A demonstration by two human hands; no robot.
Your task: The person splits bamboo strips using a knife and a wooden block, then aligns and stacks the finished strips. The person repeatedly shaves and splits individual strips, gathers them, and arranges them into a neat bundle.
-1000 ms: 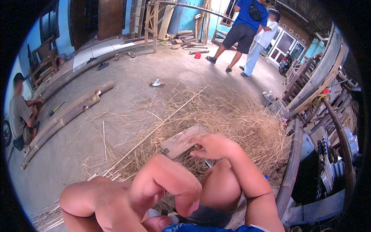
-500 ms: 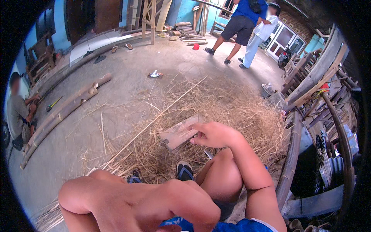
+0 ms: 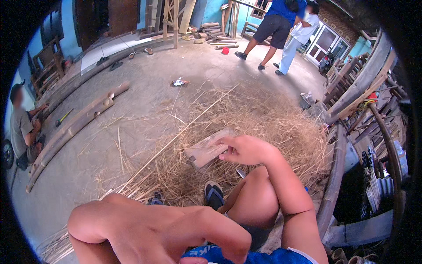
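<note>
My right hand (image 3: pixel 244 148) reaches over a flat wooden board (image 3: pixel 207 149), fingers across its face and thumb at the near edge. The board is tilted above a heap of dry, straw-like shavings (image 3: pixel 263 116). Very large and close at the bottom, my left hand (image 3: pixel 145 226) is bent with its fingers curled; most fingertips fall out of view or are hidden, and I cannot see what they hold. A grey metal tip (image 3: pixel 241 173), perhaps a blade, shows beside my right knee. A long thin strip (image 3: pixel 176 134) lies across the shavings.
Split bamboo poles (image 3: pixel 72 130) lie at the left near a seated person (image 3: pixel 24 127). Two people (image 3: pixel 279 33) stand at the far right. Stacked bamboo (image 3: pixel 347 83) and a thick pole (image 3: pixel 330 187) line the right side. My sandals (image 3: pixel 214 195) rest beside the shavings.
The view has shifted slightly. My hands keep nearly the same pose, the right one still at the board. The seated person at the left has moved their head and arms a little.
</note>
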